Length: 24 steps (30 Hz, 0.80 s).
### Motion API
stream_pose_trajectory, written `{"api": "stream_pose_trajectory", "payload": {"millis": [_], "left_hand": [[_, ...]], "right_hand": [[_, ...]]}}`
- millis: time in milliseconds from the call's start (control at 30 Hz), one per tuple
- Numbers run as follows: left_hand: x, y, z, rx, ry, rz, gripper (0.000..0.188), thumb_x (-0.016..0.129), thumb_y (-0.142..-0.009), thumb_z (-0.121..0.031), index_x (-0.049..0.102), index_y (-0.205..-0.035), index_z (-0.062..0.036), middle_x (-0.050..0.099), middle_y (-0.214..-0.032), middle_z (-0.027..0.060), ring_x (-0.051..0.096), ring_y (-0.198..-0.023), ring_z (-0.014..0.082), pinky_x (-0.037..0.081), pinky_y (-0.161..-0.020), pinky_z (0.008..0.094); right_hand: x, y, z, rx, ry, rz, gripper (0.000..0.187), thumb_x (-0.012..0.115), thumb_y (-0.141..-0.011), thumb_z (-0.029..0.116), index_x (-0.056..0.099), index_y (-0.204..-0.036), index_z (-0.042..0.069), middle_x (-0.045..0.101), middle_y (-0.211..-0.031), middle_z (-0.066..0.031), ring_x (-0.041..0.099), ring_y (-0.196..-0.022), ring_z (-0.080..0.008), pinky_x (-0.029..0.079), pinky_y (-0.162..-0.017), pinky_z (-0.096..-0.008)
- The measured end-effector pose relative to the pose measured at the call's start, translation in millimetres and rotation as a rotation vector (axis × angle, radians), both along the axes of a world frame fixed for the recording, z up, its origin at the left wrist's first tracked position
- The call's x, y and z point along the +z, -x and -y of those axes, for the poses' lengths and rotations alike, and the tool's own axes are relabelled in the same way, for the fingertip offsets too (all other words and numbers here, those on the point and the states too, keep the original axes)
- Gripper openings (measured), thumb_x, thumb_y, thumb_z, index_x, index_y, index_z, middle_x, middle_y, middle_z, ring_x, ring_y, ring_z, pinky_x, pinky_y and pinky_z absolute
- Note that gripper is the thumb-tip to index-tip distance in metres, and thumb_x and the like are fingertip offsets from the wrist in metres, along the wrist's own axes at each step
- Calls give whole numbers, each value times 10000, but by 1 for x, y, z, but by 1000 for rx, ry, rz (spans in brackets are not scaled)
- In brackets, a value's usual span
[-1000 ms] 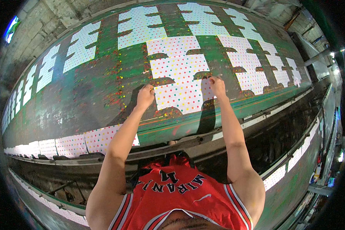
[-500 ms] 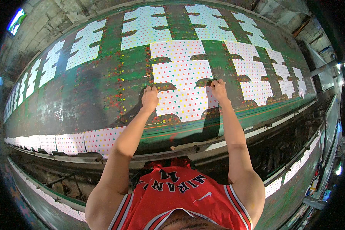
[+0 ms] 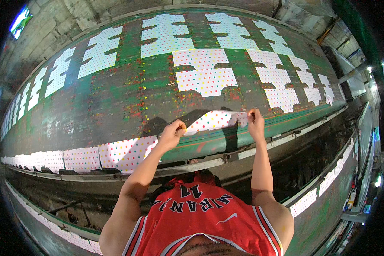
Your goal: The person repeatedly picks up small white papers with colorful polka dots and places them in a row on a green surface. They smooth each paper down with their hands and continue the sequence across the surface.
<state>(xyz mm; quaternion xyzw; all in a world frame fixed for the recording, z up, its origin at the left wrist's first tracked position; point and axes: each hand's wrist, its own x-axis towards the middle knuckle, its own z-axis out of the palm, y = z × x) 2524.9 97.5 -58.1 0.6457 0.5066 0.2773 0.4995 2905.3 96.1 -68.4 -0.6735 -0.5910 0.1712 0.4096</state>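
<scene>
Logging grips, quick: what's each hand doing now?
Left hand: closed, holding one end of the dotted sheet.
Right hand: closed, holding its other end.

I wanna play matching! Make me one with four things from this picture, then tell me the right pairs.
1. left hand
2. sleeveless jersey
3. held polka-dot piece
4. right hand

A. mostly red
B. pinching the piece's right end
C. white with coloured spots
D. pinching the piece's left end

Pairs: 1-D, 2-A, 3-C, 4-B
</scene>
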Motion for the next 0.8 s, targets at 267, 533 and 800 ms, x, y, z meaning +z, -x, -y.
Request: {"api": "stream_pose_trajectory", "payload": {"millis": [267, 533, 800], "left_hand": [[10, 37, -9, 74, -23, 149, 88, 594, -915, 43, 549, -955, -22, 535, -818, -20, 504, -781, 69, 436, -737, 230], [-42, 18, -124, 251, -227, -160, 174, 625, -914, -28, 639, -1084, 8, 699, -935, 161, 680, -849, 237, 515, -761, 350], [-108, -16, -261, 408, -334, -335, 75, 599, -888, -13, 631, -954, -2, 667, -942, 183, 648, -906, 372, 492, -781, 453]], "right_hand": [[48, 7, 32, -80, 17, -60, 135, 676, -916, 54, 600, -1007, -9, 656, -817, -71, 557, -706, -112, 457, -645, -270], [20, -17, -82, 81, 13, 75, 166, 700, -872, 55, 686, -1019, -20, 702, -847, -158, 644, -705, -190, 513, -668, -320], [-48, -41, -252, 134, -45, 126, 134, 723, -831, 92, 697, -934, 11, 684, -899, -185, 665, -795, -357, 512, -705, -430]]}}
